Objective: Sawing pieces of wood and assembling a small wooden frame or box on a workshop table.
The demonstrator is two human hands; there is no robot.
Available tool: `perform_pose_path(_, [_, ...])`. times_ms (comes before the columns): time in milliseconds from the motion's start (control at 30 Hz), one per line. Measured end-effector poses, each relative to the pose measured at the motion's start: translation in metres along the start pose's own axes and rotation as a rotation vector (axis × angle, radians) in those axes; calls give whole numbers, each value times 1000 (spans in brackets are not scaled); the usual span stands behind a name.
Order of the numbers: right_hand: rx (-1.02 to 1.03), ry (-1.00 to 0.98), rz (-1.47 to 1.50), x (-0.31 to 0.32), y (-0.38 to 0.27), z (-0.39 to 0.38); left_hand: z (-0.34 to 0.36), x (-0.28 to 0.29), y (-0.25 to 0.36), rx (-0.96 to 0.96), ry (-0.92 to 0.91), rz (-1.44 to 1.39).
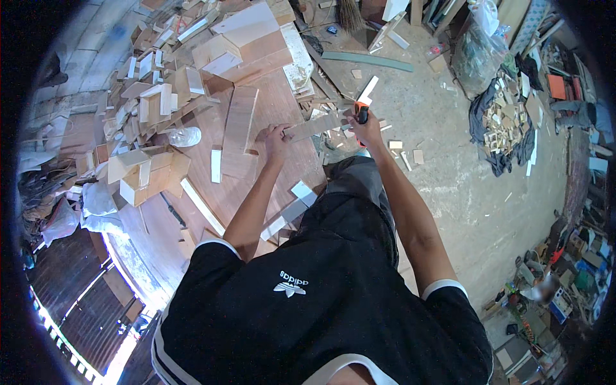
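1. nearest the camera: black shirt (321, 321) with white sleeve trim, worn by the person; both bare forearms reach away from it.
2. left hand (277, 144): fingers closed about the near-left end of a pale wood strip (314, 126); grip appears firm.
3. right hand (367, 128): fingers curled round an orange and black tool (362, 114); exact kind of tool cannot be made out at this size.
4. position of strip: held between the two hands, by the edge of the brown work surface (282, 96).
5. governing relation: strip's long axis runs left to right, its right end slightly farther from the body. left hand is in contact; the tool stands just beside the free right end. whether tool and strip touch cannot be determined.
6. surroundings: a wide plank (237, 128) lies left of the left hand, with a short white block (216, 165) near it; wooden box pieces (151, 106) are heaped beyond.
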State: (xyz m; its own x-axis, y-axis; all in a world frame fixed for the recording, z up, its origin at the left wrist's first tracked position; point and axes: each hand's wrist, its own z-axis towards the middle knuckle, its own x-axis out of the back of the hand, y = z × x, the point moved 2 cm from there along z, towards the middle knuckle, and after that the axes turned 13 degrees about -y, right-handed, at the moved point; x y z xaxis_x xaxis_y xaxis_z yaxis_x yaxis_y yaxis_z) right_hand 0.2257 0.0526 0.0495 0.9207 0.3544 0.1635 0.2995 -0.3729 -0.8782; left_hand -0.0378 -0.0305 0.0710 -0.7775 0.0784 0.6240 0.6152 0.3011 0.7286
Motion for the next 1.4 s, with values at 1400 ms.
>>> perform_pose_path(1400, [-126, -61, 97, 20, -250, -192, 61, -13, 43, 43, 384, 484])
